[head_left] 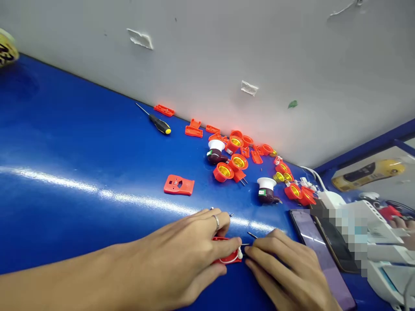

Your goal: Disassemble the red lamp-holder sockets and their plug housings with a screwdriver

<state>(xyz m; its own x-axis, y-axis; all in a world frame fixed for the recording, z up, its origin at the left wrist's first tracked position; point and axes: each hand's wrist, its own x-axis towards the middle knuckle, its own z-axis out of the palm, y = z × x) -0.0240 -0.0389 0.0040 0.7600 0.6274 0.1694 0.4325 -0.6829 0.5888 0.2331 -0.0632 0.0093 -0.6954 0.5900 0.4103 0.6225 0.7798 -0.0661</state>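
Observation:
My left hand (pixel 201 246) presses a red plastic housing half (pixel 231 259) to the blue table, fingers bent over it. A white wire (pixel 229 260) curves inside that housing. Thin metal pins (pixel 245 245) stick out of its right side and reach the fingertips of my right hand (pixel 288 268), which is closed around their ends. A dark slender tip (pixel 252 235) shows just above those fingers; its other end is hidden. Small screws (pixel 231 214) lie beyond my left knuckles. Farther off rests a loose red cover (pixel 179 185).
A screwdriver (pixel 158 123) lies near the wall. Red lamp sockets (pixel 223 171), several red shells and two white-and-dark sockets (pixel 266 190) are scattered toward the back. To the right are a phone (pixel 324 259), a white power strip (pixel 332 199), a yellow bottle (pixel 369 173) and another person's hand (pixel 400 224).

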